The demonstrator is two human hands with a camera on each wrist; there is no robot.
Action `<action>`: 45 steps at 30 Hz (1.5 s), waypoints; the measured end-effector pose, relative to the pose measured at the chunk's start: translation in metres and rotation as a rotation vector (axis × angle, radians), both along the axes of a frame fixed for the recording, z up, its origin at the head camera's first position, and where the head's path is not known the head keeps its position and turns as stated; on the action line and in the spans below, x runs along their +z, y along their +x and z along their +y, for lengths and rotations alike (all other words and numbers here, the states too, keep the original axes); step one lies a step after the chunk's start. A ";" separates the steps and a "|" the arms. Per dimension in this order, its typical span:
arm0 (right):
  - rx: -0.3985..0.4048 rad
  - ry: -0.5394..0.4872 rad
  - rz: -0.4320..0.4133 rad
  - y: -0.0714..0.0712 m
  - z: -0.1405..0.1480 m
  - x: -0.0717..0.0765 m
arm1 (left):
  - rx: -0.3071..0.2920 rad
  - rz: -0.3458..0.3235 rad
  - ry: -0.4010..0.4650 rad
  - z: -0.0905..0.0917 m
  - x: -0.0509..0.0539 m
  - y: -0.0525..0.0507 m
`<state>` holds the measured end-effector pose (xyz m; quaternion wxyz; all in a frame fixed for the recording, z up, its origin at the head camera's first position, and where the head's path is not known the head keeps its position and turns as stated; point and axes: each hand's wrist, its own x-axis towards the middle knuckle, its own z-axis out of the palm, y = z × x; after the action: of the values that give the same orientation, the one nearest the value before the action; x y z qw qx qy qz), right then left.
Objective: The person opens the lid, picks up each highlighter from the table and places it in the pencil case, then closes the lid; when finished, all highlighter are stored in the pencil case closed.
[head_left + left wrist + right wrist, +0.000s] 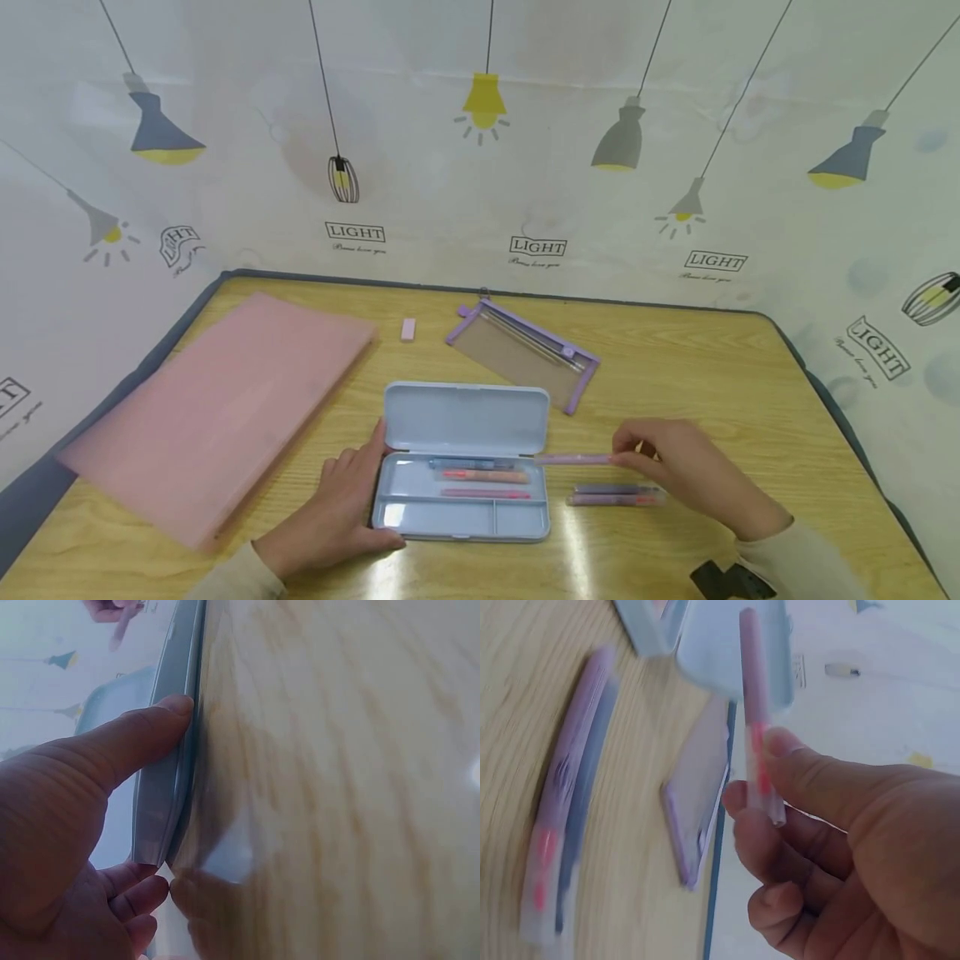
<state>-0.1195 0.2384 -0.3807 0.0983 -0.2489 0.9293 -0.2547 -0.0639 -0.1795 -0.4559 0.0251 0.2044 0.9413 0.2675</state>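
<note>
A light-blue pencil case (467, 421) stands with its lid up in front of me. My left hand (337, 504) grips its left end, thumb on the front wall (159, 799) and fingers curled at the side. Inside its long compartment lie a blue pen (471, 463), an orange pen (486, 476) and a pink pen (486, 493). Right of the case, my right hand (678, 462) pinches a purple pen (754, 682) near one end, with the other end by the case's right edge. Below that hand, a purple pen (611, 500) and a greyish pen (609, 489) lie side by side.
Behind the case lies a clear zip pouch (502, 350) with purple trim and thin sticks inside. A small pale eraser (408, 330) is near it. A large pink folder (232, 400) covers the table's left part. A printed curtain (420, 167) rises behind.
</note>
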 end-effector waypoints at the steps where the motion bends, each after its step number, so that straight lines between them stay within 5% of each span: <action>1: -0.004 -0.004 0.006 0.002 -0.006 0.002 | 0.001 0.001 -0.002 0.000 0.000 0.000; 10: 0.090 -0.053 0.079 0.006 -0.048 0.008 | -0.001 0.023 0.008 -0.001 -0.001 0.000; 24: 0.304 -0.043 0.173 0.004 -0.095 -0.027 | 0.003 0.049 -0.006 0.000 -0.002 -0.001; 34: 0.201 0.049 0.115 0.006 -0.110 -0.039 | 0.004 0.047 -0.006 0.000 -0.002 -0.001; 45: 0.170 0.041 0.166 0.009 -0.114 -0.045 | 0.007 0.045 -0.007 -0.001 -0.003 -0.001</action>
<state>-0.1109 0.1247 -0.4253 0.0473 -0.3447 0.9148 -0.2049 -0.0649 -0.1801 -0.4591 0.0035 0.2068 0.9433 0.2597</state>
